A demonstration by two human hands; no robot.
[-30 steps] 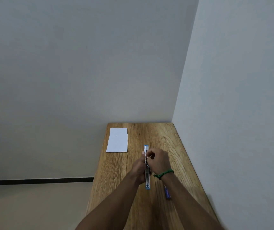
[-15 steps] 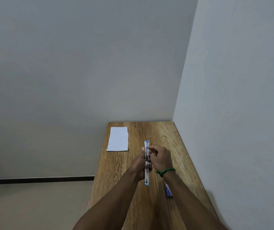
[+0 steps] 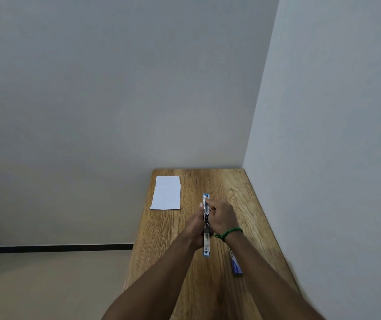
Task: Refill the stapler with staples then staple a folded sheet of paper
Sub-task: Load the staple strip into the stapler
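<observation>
A slim blue and silver stapler (image 3: pixel 206 241) lies lengthwise along the middle of the wooden table (image 3: pixel 249 204), folded out flat. My left hand (image 3: pixel 195 227) grips its left side around the middle. My right hand (image 3: pixel 221 217), with a green band at the wrist, pinches at the stapler's far half with its fingertips; whether it holds staples is hidden. A folded white sheet of paper (image 3: pixel 166 192) lies flat at the table's far left. A small blue staple box (image 3: pixel 236 265) rests on the table under my right forearm.
The narrow table stands in a corner, with a wall (image 3: pixel 335 158) along its right side and another behind its far end. Its left edge drops to a beige floor (image 3: pixel 46 285).
Both hands and the stapler have shifted slightly farther up the table. My right fingers have slid toward the stapler's far end.
</observation>
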